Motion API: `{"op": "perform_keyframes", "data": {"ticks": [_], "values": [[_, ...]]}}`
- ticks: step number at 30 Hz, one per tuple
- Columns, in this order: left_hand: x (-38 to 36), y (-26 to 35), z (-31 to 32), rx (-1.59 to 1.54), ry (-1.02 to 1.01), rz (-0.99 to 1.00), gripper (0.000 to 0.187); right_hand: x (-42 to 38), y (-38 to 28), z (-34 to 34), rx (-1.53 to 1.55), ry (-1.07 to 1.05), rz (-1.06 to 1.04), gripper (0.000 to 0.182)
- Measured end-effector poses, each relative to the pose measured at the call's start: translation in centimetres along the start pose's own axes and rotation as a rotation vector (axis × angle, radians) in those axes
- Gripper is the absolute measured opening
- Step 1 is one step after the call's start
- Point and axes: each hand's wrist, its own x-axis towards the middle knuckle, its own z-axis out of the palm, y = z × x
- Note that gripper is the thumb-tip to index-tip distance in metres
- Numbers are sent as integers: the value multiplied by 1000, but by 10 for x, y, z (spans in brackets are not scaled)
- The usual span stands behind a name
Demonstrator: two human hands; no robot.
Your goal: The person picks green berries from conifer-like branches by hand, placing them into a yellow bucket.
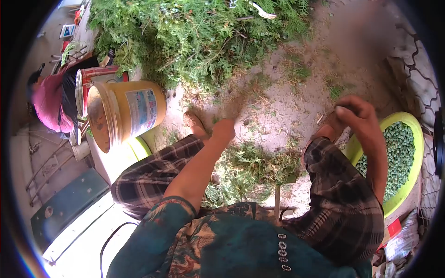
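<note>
My left hand (224, 129) is closed in front of my left knee, above the littered ground; a faint brown blur runs up from it, and I cannot make out what it holds. Over my right shin is my right hand (357, 111), its fingers curled in toward the thumb, with nothing clear to see between them. Beside my right forearm stands a yellow-green basin (414, 169) of small green cones or berries (397, 155). Loose green sprigs (250, 169) lie on the ground between my legs.
A big heap of leafy green branches (199, 41) covers the ground ahead. To the left, a yellow bucket (121, 109) lies tilted, with a person in pink (48, 102) beyond it. Plastic bags (403, 243) lie at the lower right, and a dark green board (69, 206) at the lower left.
</note>
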Motion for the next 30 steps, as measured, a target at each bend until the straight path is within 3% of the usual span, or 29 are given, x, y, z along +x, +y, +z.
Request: {"op": "perform_keyframes", "data": {"ticks": [2,4,6,8,10,11,13,14,17,19,21,24,26,27,28,30], "values": [[7,4,-16,-100,88,-50,21,15,28,6,72,-17,44,14],[26,30,-54,-379,159,-228,21,22,45,8,374,-3,282,11],[49,44,-72,-630,195,-77,21,32,78,3,539,88,210,11],[61,83,-97,-790,124,-81,18,39,90,-3,718,144,124,10],[79,118,-106,-963,138,166,14,43,94,-14,1003,294,55,7],[90,133,-102,-961,134,177,14,44,97,-17,1005,305,50,7],[109,161,-91,-861,328,394,16,47,106,-21,1099,278,53,5],[115,173,-85,-862,327,403,16,47,106,-18,1098,286,47,5],[128,191,-77,-469,429,338,22,42,111,0,1068,287,158,5],[139,194,-68,-446,366,279,21,44,122,4,1040,283,199,5],[136,198,-69,-485,436,376,22,42,116,4,1045,288,261,6],[129,197,-83,-449,382,387,23,42,116,5,1077,299,249,8],[122,196,-92,-1139,77,-27,23,43,117,7,1105,301,244,11],[117,197,-101,-1335,105,2,24,42,117,6,1109,316,244,11],[108,203,-115,-1328,103,7,24,41,117,5,1111,335,245,12],[87,222,-147,-1485,329,96,21,40,114,4,1107,322,245,11]]}}
